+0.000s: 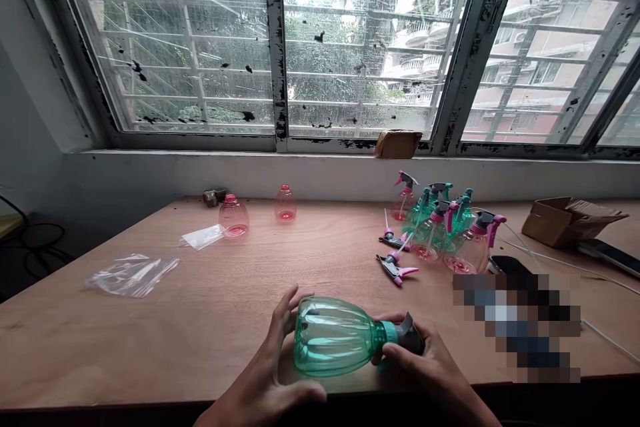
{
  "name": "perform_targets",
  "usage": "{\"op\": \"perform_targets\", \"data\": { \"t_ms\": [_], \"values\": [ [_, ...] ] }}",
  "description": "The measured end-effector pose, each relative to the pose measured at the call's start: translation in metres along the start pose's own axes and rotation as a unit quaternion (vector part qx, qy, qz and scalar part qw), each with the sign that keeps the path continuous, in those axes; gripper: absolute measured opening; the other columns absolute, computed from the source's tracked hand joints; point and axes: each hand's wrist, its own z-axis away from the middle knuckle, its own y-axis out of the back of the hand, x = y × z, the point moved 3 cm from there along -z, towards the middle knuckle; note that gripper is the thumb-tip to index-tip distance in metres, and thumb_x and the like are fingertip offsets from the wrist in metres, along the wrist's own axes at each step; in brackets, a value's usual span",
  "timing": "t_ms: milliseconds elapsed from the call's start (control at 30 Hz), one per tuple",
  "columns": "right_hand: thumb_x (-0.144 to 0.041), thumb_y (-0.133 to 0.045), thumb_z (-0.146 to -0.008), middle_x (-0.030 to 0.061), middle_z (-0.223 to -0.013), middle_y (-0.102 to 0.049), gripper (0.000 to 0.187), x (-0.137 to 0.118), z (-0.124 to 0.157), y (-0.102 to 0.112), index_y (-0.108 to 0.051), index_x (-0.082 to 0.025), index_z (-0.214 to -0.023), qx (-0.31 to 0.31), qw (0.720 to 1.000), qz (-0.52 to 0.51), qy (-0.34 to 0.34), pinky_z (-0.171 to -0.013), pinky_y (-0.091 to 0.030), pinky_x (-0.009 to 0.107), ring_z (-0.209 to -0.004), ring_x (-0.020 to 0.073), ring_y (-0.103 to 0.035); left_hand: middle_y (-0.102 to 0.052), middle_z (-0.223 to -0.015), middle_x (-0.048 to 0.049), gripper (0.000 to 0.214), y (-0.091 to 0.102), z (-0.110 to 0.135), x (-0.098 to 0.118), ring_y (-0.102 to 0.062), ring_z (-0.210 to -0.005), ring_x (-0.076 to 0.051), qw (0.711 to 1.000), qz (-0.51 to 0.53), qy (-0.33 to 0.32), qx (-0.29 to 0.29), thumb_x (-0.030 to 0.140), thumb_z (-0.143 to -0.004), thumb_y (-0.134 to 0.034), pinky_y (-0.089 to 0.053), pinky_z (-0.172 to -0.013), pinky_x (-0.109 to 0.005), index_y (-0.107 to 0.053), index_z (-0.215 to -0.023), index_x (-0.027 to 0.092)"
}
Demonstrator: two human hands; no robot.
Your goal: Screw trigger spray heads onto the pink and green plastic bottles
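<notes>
A green clear spray bottle (335,337) lies sideways in front of me, just above the table's front edge. My right hand (420,353) is closed around its neck and dark spray head, with the thumb on the near side. At the bottle's base is my left hand (280,353), fingers and thumb spread apart; whether the fingertips touch the plastic I cannot tell. Past the right hand lie two loose pink-and-black spray heads (397,269) with thin tubes. Behind them stands a cluster of green spray bottles (457,230) and pink spray bottles (430,237).
Two pink bottles without heads (234,217) stand at the back left, near a white packet (203,237) and a clear plastic bag (133,275). An open cardboard box (555,223), a phone (610,255) and white cables are on the right. A blurred patch hides something at front right.
</notes>
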Motion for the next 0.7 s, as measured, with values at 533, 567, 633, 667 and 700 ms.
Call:
{"op": "perform_targets", "data": {
  "t_ms": [533,567,633,667,700],
  "values": [
    [-0.04,-0.086,-0.074,0.0091,-0.075,-0.083,0.039,0.001,0.003,-0.002,-0.074,-0.014,-0.1,-0.018,0.999,0.027,-0.002,-0.062,-0.055,0.028,-0.069,0.0241,-0.077,-0.038,-0.16,-0.0029,0.076,0.004,-0.001,0.009,-0.035,-0.146,-0.032,1.0,0.002,0.017,0.019,0.047,-0.085,-0.074,-0.041,-0.115,-0.04,-0.033,-0.149,0.038],
    [-0.041,-0.085,-0.075,0.0092,-0.073,-0.083,0.039,0.0,0.002,-0.001,-0.073,-0.014,-0.099,-0.018,0.999,0.027,-0.001,-0.061,-0.055,0.028,-0.067,0.0238,-0.076,-0.034,-0.162,-0.0011,0.079,0.004,-0.001,0.009,-0.032,-0.148,-0.031,1.0,0.003,0.01,0.011,0.043,-0.085,-0.075,-0.04,-0.116,-0.039,-0.03,-0.15,0.04],
    [-0.043,-0.084,-0.076,0.0092,-0.07,-0.082,0.039,-0.001,0.001,-0.001,-0.072,-0.013,-0.098,-0.016,0.999,0.029,-0.004,-0.059,-0.053,0.028,-0.065,0.0232,-0.075,-0.03,-0.164,0.0013,0.08,0.003,0.0,0.007,-0.031,-0.149,-0.029,1.0,-0.011,-0.008,0.001,0.034,-0.087,-0.075,-0.034,-0.12,-0.04,-0.027,-0.15,0.044],
    [-0.043,-0.083,-0.076,0.0093,-0.07,-0.082,0.039,-0.001,0.0,-0.001,-0.071,-0.013,-0.098,-0.015,0.999,0.032,-0.005,-0.058,-0.053,0.028,-0.064,0.0228,-0.075,-0.029,-0.164,0.0018,0.08,0.003,0.0,0.007,-0.032,-0.148,-0.028,1.0,-0.022,-0.016,0.0,0.031,-0.088,-0.074,-0.03,-0.122,-0.041,-0.027,-0.15,0.045],
    [-0.043,-0.083,-0.076,0.0093,-0.07,-0.082,0.039,-0.001,0.0,-0.001,-0.071,-0.013,-0.097,-0.014,0.999,0.034,-0.007,-0.058,-0.053,0.027,-0.064,0.0224,-0.075,-0.029,-0.164,0.0019,0.079,0.002,0.0,0.007,-0.032,-0.148,-0.028,0.999,-0.032,-0.021,0.001,0.029,-0.089,-0.073,-0.027,-0.123,-0.043,-0.026,-0.15,0.045]
  ]
}}
